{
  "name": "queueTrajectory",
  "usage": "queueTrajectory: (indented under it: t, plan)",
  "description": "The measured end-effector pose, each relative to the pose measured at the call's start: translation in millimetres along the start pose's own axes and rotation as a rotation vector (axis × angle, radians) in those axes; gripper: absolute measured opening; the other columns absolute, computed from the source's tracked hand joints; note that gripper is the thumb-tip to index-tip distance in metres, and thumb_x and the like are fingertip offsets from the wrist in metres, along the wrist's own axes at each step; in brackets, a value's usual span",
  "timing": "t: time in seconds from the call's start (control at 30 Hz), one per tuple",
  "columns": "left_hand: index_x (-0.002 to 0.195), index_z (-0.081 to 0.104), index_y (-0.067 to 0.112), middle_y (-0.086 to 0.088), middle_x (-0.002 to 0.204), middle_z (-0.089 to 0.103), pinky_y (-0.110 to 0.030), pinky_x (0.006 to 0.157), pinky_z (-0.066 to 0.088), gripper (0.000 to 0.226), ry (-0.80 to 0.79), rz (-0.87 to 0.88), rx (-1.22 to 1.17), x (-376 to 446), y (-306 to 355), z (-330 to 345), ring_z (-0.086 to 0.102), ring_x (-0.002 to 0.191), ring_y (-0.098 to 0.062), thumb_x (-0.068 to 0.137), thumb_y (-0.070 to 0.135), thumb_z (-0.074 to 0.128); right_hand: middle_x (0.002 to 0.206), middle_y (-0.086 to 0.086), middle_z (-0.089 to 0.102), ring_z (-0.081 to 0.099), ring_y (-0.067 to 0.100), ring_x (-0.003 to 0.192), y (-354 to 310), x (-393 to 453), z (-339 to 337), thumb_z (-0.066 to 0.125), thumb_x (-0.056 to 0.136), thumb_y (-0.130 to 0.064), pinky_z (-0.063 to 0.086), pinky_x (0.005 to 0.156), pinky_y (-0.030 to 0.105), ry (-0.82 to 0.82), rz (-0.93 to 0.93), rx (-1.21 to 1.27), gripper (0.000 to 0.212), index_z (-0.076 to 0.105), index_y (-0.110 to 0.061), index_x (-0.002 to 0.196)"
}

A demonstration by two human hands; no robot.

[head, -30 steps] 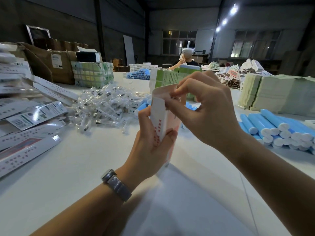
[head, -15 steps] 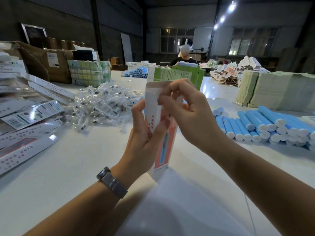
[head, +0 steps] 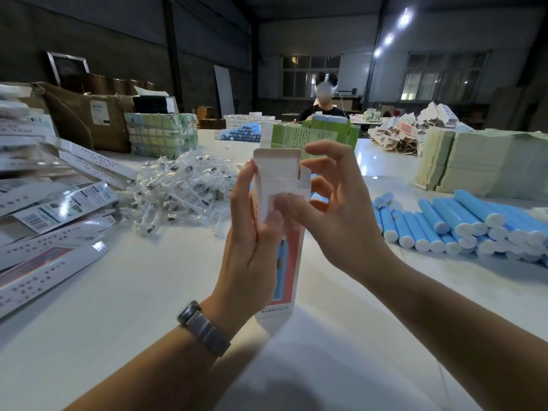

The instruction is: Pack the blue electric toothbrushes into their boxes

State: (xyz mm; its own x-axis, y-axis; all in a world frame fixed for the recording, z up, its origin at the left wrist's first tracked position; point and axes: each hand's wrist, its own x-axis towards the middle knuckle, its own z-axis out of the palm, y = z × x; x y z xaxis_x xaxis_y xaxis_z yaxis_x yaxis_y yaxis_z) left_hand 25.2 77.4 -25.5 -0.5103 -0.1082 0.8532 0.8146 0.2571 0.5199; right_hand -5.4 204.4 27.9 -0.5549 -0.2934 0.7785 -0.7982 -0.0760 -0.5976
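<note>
Head view, looking down at two bare forearms above a white table (head: 89,307). Nearest, the left hand (head: 252,247), a watch (head: 204,327) on its wrist, grips a tall narrow box (head: 281,280) held upright over the middle of the table, fingers curled round its left side and thumb pressed on its front. A second ago the right hand (head: 338,209) was pinching the top flaps; now its fingers are spread and lifted off, only the thumb touching the box front. The top flap (head: 277,163) stands open and upright, so the box looks ready to take a toothbrush. By the right edge, well apart from the box, lies a stack of blue electric toothbrushes (head: 462,223). Toward the left edge lie flat white cartons (head: 44,262) and, further in, a heap of clear-wrapped brush heads (head: 178,191). Beyond the hands stand green boxes (head: 308,134); at the far end another person (head: 324,105) sits.
</note>
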Motion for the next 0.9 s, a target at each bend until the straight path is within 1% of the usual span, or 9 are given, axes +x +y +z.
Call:
queueTrajectory:
  t: [0.1, 0.17, 0.23, 0.33, 0.43, 0.57, 0.7, 0.8, 0.9]
  plan:
    - [0.141, 0.024, 0.061, 0.007, 0.131, 0.055, -0.033, 0.077, 0.061, 0.049, 0.015, -0.030, -0.015, -0.8, -0.5, 0.2, 0.066, 0.108, -0.024, 0.105, 0.029, 0.036, 0.109, 0.006, 0.062, 0.062, 0.029, 0.088, 6.1, -2.5, 0.8, 0.074, 0.082, -0.018, 0.056, 0.072, 0.042, 0.005, 0.041, 0.085, 0.037, 0.051, -0.032, 0.107]
    - [0.138, 0.029, 0.055, 0.014, 0.127, 0.056, -0.034, 0.074, 0.061, 0.044, 0.021, -0.035, -0.019, -1.8, -0.6, 0.5, 0.067, 0.103, -0.024, 0.106, 0.024, 0.035, 0.109, 0.011, 0.062, 0.061, 0.031, 0.089, 10.3, -4.8, 1.4, 0.072, 0.084, -0.020, 0.055, 0.074, 0.039, -0.004, 0.046, 0.107, 0.036, 0.051, -0.031, 0.111]
    - [0.131, 0.032, 0.048, 0.023, 0.120, 0.056, -0.032, 0.070, 0.060, 0.036, 0.018, -0.034, 0.000, -2.2, -0.5, 0.7, 0.068, 0.097, -0.022, 0.106, 0.022, 0.034, 0.108, 0.004, 0.065, 0.063, 0.027, 0.091, 12.2, -6.7, 2.2, 0.069, 0.087, -0.020, 0.057, 0.074, 0.036, -0.017, 0.047, 0.101, 0.033, 0.054, -0.032, 0.114]
    - [0.124, 0.036, 0.052, 0.021, 0.115, 0.059, -0.040, 0.068, 0.062, 0.034, 0.014, -0.078, -0.021, -1.6, 0.8, -0.5, 0.069, 0.090, -0.026, 0.105, 0.024, 0.035, 0.105, -0.010, 0.067, 0.065, 0.023, 0.091, 12.1, -8.6, 3.8, 0.065, 0.090, -0.021, 0.059, 0.068, 0.038, -0.041, 0.040, 0.063, 0.017, 0.062, -0.031, 0.104]
    - [0.121, 0.038, 0.053, 0.020, 0.115, 0.060, -0.045, 0.067, 0.063, 0.034, -0.001, -0.098, -0.053, -0.4, 3.5, -1.5, 0.069, 0.089, -0.027, 0.104, 0.024, 0.036, 0.103, -0.005, 0.067, 0.064, 0.026, 0.090, 10.8, -7.9, 2.2, 0.061, 0.092, -0.025, 0.059, 0.066, 0.035, -0.053, 0.042, 0.081, 0.012, 0.063, -0.030, 0.103]
    - [0.117, 0.037, 0.059, 0.020, 0.109, 0.060, -0.046, 0.066, 0.063, 0.036, -0.018, -0.105, -0.048, 1.0, 6.1, -1.7, 0.069, 0.090, -0.029, 0.104, 0.025, 0.035, 0.096, 0.013, 0.063, 0.061, 0.018, 0.078, 8.4, -3.7, -3.0, 0.052, 0.096, -0.023, 0.050, 0.059, 0.026, -0.075, 0.044, 0.072, 0.015, 0.065, -0.022, 0.102]
    - [0.116, 0.039, 0.059, 0.015, 0.109, 0.060, -0.051, 0.066, 0.062, 0.035, -0.018, -0.131, -0.067, 1.0, 6.3, -1.9, 0.067, 0.088, -0.032, 0.103, 0.027, 0.036, 0.097, 0.005, 0.057, 0.058, 0.012, 0.085, 6.3, 1.0, -6.3, 0.056, 0.092, -0.018, 0.049, 0.064, 0.023, -0.095, 0.022, 0.041, 0.013, 0.067, -0.018, 0.097]
    - [0.117, 0.040, 0.059, 0.012, 0.112, 0.061, -0.050, 0.068, 0.062, 0.034, -0.021, -0.147, -0.076, 1.3, 6.1, -1.6, 0.068, 0.089, -0.033, 0.103, 0.028, 0.037, 0.103, 0.004, 0.058, 0.060, 0.015, 0.097, 3.7, 4.5, -9.0, 0.060, 0.090, -0.016, 0.056, 0.073, 0.033, -0.086, 0.014, 0.020, 0.010, 0.069, -0.019, 0.091]
    - [0.119, 0.039, 0.058, 0.009, 0.114, 0.061, -0.048, 0.069, 0.063, 0.034, -0.023, -0.149, -0.070, 1.4, 5.7, -1.4, 0.068, 0.089, -0.033, 0.103, 0.028, 0.036, 0.103, -0.001, 0.060, 0.061, 0.018, 0.100, 3.3, 4.9, -10.3, 0.063, 0.090, -0.011, 0.056, 0.078, 0.047, -0.087, 0.015, 0.021, 0.011, 0.069, -0.019, 0.088]
